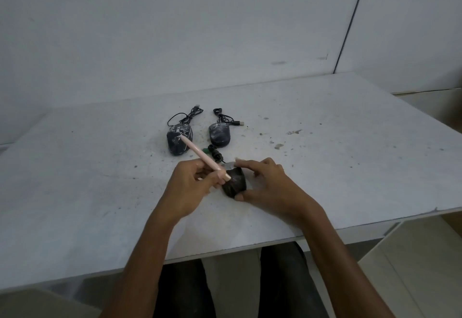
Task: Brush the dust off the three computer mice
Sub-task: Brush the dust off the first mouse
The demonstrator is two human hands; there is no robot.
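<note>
The right hand (270, 182) grips the near black plastic computer mouse (235, 184), thumb at its near end and fingers curled over its far end. This is probably to pin it to the dusty white bench (337, 167) so brushing cannot shove it about. The left hand (197, 182) pinches a slim pink-handled brush (200, 154) low on its shaft, like a pen, likely for fine control. The brush's lower end appears to touch the mouse's top left. The mouse sits near the bench's front edge, its dark shell streaked with pale dust. Behind it, well apart, lie 2 more: the left-rear black mouse (179, 141) and the right-rear black mouse (219, 136), both dusty, with their cables bunched beyond them.
</note>
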